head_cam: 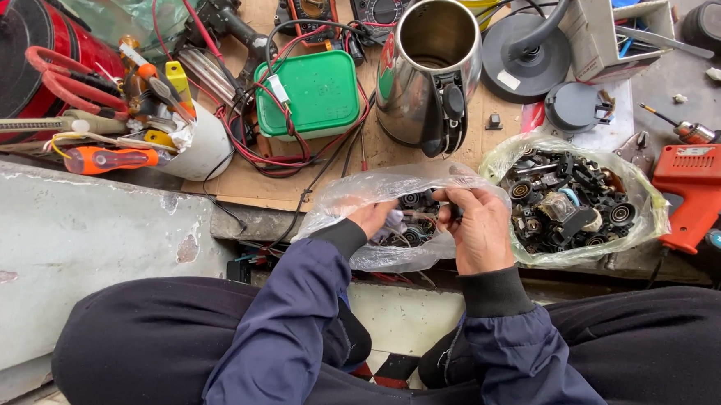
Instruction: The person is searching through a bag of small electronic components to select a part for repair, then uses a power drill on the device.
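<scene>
Left hand (374,218) buried in the clear plastic bag (377,197) of small parts, right hand (476,225) pinching its rim shut-fingered, held low before the steel kettle (427,70); best keep mouth taut, sift gently, avoid spills.

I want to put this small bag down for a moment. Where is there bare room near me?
The grey concrete slab at the left, below the white cup of tools, is bare. A strip of cardboard before the green box is partly free. Around the steel kettle and the open bag of black parts it is crowded.
</scene>
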